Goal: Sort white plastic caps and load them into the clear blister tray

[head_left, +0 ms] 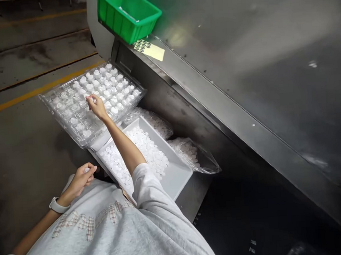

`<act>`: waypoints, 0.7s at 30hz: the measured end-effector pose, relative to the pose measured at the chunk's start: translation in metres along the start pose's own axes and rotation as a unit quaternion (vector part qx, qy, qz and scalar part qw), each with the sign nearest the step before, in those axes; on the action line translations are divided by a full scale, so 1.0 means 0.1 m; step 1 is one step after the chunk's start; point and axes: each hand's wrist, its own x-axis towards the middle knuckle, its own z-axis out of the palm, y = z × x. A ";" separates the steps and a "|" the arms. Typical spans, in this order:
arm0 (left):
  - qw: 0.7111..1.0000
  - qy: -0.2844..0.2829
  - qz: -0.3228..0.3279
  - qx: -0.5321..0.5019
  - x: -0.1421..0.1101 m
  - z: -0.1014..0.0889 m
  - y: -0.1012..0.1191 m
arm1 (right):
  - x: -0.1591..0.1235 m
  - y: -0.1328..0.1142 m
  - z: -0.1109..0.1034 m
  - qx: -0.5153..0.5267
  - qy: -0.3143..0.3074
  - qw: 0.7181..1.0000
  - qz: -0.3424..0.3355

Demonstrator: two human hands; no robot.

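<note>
The clear compartment tray [94, 122] lies just beyond the near bin, its left edge reaching out over the floor [19, 156]. White pieces [107, 93] fill its right-hand rows; the left-hand part has gaps. The right hand [95, 105] is above the middle, fingers pinched together; a bit of white shows at them, but I cannot tell whether they hold it. The left hand [81, 180] is near the shirt, fingers curled closed around a white piece [87, 170], with open room to its left.

The pale bin [178, 178] sits under the right forearm, heaped with small white discs [150, 146], its right-hand end bare. Two plastic bags [191, 153] crowd the space between its right edge and the metal wall [153, 86]. A strip of worktop [194, 193] shows at its near corner. Higher up, a green bin [120, 24] stands on the metal ledge [184, 71].
</note>
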 end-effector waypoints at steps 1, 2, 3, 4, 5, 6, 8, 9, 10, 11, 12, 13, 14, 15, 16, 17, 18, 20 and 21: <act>1.000 0.009 0.001 -0.009 -0.02 -0.03 -0.01 | -0.01 0.03 -0.01 -0.003 -0.004 1.000 -0.002; 1.000 0.017 0.003 -0.018 -0.03 -0.06 -0.03 | -0.03 0.05 -0.02 -0.003 -0.006 1.000 -0.002; 0.999 0.024 0.003 -0.026 -0.04 -0.09 -0.04 | -0.05 0.05 -0.03 -0.003 -0.006 1.000 -0.001; 0.999 0.029 0.003 -0.032 -0.04 -0.11 -0.05 | -0.07 0.05 -0.04 -0.001 -0.005 1.000 0.002; 0.999 0.033 0.003 -0.038 -0.04 -0.13 -0.06 | -0.09 0.04 -0.05 0.001 -0.004 1.000 0.006; 0.999 0.034 0.001 -0.041 -0.03 -0.14 -0.06 | -0.10 0.03 -0.06 0.004 -0.003 1.000 0.010; 0.999 0.031 -0.002 -0.042 0.00 -0.15 -0.05 | -0.12 0.00 -0.05 0.009 -0.001 1.000 0.015; 0.999 0.027 -0.003 -0.040 0.01 -0.14 -0.04 | -0.13 -0.02 -0.05 0.011 0.001 1.000 0.016; 0.999 0.022 -0.003 -0.038 0.03 -0.14 -0.02 | -0.13 -0.03 -0.04 0.012 0.004 1.000 0.015; 0.999 0.018 -0.003 -0.037 0.04 -0.13 -0.01 | -0.14 -0.03 -0.04 0.014 0.010 1.000 0.011; 0.999 0.014 -0.003 -0.036 0.05 -0.12 0.01 | -0.15 -0.03 -0.03 0.016 0.018 1.000 0.006; 0.999 0.011 -0.001 -0.036 0.05 -0.11 0.03 | -0.16 -0.03 -0.02 0.019 0.029 0.999 0.000; 0.999 0.008 0.000 -0.038 0.06 -0.10 0.05 | -0.16 -0.02 -0.01 0.023 0.040 0.999 -0.005; 0.999 0.007 0.001 -0.042 0.06 -0.09 0.06 | -0.17 0.00 0.00 0.029 0.051 0.998 -0.009; 0.999 0.005 0.000 -0.046 0.06 -0.08 0.07 | -0.17 0.01 0.00 0.035 0.060 0.997 -0.011; 0.999 0.005 -0.001 -0.051 0.06 -0.07 0.08 | -0.18 0.02 0.00 0.043 0.067 0.997 -0.011; 0.998 0.005 -0.003 -0.057 0.06 -0.07 0.09 | -0.18 0.01 0.01 0.053 0.072 0.996 -0.008; 0.997 0.005 -0.010 -0.074 0.05 -0.05 0.12 | -0.19 -0.05 0.02 0.068 0.083 0.994 -0.003; 0.996 0.006 -0.013 -0.085 0.05 -0.05 0.13 | -0.21 -0.12 0.03 0.061 0.088 0.994 -0.005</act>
